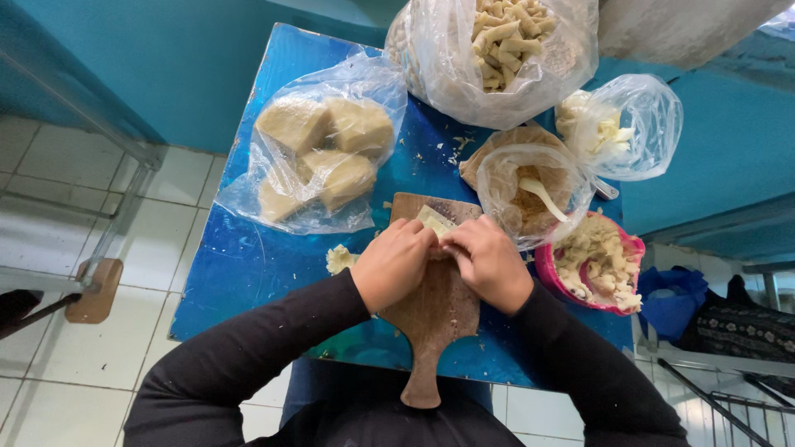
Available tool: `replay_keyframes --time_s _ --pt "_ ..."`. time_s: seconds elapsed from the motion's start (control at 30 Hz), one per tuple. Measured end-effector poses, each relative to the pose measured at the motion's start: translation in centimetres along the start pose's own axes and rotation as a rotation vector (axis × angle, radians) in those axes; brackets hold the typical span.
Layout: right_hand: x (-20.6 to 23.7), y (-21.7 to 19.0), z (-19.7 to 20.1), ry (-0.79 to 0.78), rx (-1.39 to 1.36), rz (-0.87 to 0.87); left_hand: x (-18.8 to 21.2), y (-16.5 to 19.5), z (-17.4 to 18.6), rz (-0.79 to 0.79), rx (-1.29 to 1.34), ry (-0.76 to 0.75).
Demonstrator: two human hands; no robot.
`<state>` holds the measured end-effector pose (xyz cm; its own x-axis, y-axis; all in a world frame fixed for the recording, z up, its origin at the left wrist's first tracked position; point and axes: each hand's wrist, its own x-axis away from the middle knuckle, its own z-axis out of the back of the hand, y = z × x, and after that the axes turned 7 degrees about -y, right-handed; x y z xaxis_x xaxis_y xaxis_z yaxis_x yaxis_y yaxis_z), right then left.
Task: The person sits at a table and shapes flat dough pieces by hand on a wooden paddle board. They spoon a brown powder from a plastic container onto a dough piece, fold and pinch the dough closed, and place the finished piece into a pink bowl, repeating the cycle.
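While I look down from my head camera, both my hands meet over the wooden cutting board (435, 310), which lies on the blue table (248, 265) with its handle pointing back toward me. My left hand (393, 263) is curled nearly shut, and my right hand (489, 265) is curled the same way; their fingertips pinch a pale strip of dough (434, 220) between them at the far end of the board. The strip's long axis runs away from me, slanting left, and both hands sit equally close to it. Left of the board, a small dough lump (339, 259) rests on the table, and beyond it a clear bag of dough blocks (323, 157). Right of the board stands a pink bowl (548, 273) heaped with shaped pieces.
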<state>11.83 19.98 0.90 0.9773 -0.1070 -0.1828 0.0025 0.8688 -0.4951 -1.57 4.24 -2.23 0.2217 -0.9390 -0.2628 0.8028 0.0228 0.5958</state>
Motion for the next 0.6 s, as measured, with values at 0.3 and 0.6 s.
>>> replay_keyframes --time_s 0.3,0.6 --pt "-0.9 1.0 0.2 -0.039 -0.135 -0.089 -1.1 -1.1 0.7 0.058 0.174 0.041" --pt "-0.3 -0.4 0.2 0.036 0.05 0.052 -0.4 -0.2 1.1 -0.039 -0.034 -0.039"
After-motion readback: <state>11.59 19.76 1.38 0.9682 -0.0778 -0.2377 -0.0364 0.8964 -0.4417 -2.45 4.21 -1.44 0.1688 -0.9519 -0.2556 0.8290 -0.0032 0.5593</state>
